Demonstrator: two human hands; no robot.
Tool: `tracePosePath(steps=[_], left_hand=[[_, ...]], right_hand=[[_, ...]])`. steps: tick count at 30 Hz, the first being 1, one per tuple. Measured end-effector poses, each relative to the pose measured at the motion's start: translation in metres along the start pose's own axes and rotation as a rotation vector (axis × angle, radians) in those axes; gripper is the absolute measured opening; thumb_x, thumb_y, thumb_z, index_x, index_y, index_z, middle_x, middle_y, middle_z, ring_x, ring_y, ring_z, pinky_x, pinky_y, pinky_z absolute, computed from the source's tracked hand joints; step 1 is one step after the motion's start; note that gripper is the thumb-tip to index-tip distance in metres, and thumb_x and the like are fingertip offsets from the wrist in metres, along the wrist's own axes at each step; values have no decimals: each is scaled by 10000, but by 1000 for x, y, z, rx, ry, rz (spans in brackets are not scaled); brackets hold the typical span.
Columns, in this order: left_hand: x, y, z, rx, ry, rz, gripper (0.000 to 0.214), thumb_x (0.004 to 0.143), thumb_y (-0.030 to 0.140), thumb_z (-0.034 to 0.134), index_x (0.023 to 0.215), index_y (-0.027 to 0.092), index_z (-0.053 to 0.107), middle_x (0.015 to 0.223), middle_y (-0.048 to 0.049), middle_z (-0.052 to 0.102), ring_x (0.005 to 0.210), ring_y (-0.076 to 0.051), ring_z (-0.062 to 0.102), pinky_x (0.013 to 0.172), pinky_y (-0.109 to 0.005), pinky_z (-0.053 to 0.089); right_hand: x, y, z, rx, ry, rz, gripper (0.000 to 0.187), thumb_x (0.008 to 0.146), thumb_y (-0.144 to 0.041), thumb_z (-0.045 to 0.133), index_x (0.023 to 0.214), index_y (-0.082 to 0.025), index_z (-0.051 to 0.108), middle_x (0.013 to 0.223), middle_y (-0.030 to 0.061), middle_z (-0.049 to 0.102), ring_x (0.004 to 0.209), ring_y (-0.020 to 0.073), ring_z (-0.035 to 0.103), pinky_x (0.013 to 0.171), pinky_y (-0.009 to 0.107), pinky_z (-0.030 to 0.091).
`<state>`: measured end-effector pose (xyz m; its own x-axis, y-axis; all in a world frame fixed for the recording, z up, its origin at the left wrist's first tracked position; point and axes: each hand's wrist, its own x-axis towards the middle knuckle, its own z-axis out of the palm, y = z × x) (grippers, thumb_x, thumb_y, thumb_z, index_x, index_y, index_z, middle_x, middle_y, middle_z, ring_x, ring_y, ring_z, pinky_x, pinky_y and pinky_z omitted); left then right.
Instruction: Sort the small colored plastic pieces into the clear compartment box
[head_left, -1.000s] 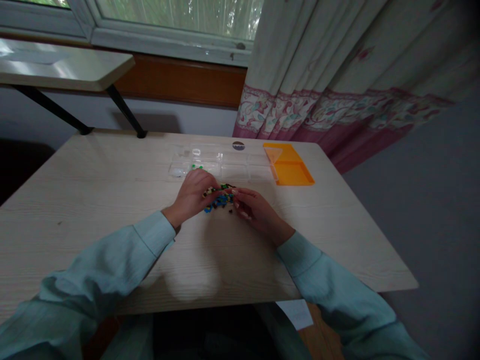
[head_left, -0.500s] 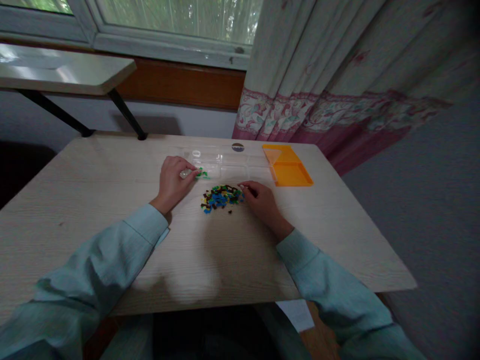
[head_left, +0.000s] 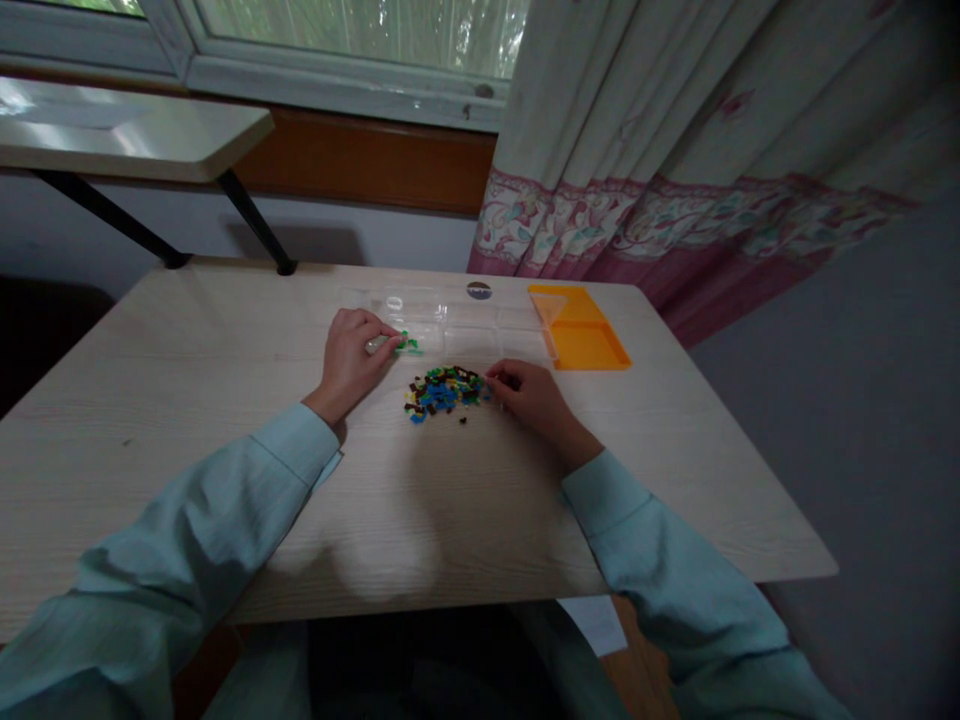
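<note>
A clear plastic compartment box (head_left: 471, 342) lies on the table, with several small green pieces (head_left: 407, 343) in its near left part. At that corner my left hand (head_left: 351, 358) is closed, thumb and forefinger pinching the box's edge beside the green pieces. In front of the box is a loose heap of tiny building bricks (head_left: 442, 393) in blue, green, yellow and dark brown. My right hand (head_left: 534, 402) is at the heap's right edge, fingers curled and tips together. Whatever they may hold is too small to make out. One dark brick (head_left: 463, 421) lies apart, nearer to me.
An orange plastic tray (head_left: 592, 345) lies at the box's right end, partly under its clear edge. A round dark sticker (head_left: 479, 290) is behind the box. A raised shelf (head_left: 150, 135) on black legs stands at the back left. A curtain (head_left: 600, 220) hangs behind the table.
My right hand has shifted slightly right and toward me along the heap's edge. The left hand stays at the box corner. The whole view has moved a little.
</note>
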<state>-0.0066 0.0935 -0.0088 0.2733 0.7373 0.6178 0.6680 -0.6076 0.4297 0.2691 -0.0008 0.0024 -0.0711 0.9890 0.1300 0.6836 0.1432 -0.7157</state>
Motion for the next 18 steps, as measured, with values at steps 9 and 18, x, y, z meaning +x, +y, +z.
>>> tracePosePath(steps=[9, 18], left_hand=[[0, 0, 1, 6, -39, -7, 232, 876, 402, 570, 845, 197, 673, 884, -57, 608, 926, -230, 499, 869, -409, 376], [1, 1, 0, 18, -68, -9, 237, 871, 412, 581, 864, 200, 688, 872, -55, 598, 928, -230, 494, 863, -404, 379]], right_hand=[[-1, 4, -2, 67, -61, 80, 165, 826, -304, 587, 885, -167, 656, 618, -3, 630, 478, 122, 575, 506, 240, 439], [0, -3, 0, -195, -5, -71, 160, 815, -225, 615, 911, -156, 723, 753, 44, 670, 677, 144, 569, 642, 259, 413]])
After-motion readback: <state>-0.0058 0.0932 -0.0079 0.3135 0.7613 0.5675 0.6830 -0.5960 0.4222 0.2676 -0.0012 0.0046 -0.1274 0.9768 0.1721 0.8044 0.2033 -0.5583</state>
